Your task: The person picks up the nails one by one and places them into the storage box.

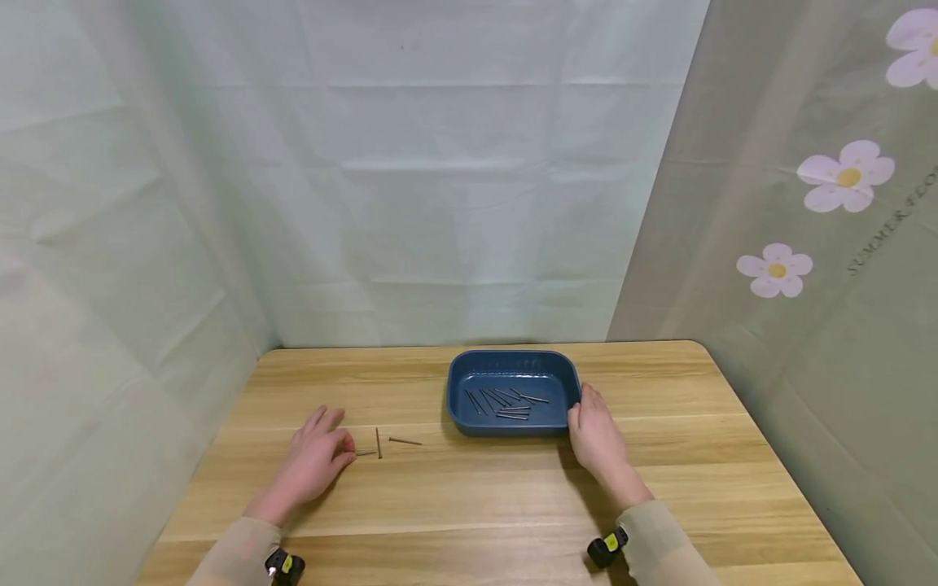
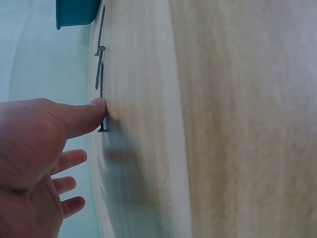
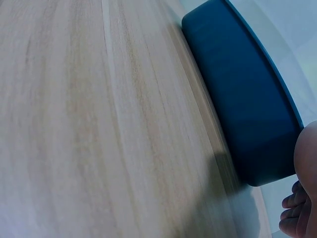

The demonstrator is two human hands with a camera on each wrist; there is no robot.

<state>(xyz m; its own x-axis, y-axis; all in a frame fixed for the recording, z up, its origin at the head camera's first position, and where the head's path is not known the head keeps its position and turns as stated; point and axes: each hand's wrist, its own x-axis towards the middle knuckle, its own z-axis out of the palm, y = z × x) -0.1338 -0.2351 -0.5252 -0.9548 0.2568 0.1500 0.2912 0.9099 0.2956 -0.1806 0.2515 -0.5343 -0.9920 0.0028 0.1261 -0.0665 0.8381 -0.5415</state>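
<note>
My left hand [image 1: 317, 457] is low over the left part of the table, its thumb and index finger pinching a nail [image 2: 102, 121] near its head; the other fingers are spread. Just right of it lie two loose nails, one pointing away from me [image 1: 379, 443] and one lying crosswise [image 1: 405, 441]. My right hand [image 1: 597, 431] holds the near right corner of a dark blue rectangular tray [image 1: 513, 430], thumb at the rim and fingers along the outer end. Several nails [image 1: 513, 409] lie scattered inside the tray.
The wooden table [image 1: 469, 505] has rounded far corners. Pale fabric [image 1: 440, 203] hangs behind it and along both sides, with printed flowers [image 1: 775, 270] on the right. A small black device [image 1: 284, 566] is strapped at each wrist.
</note>
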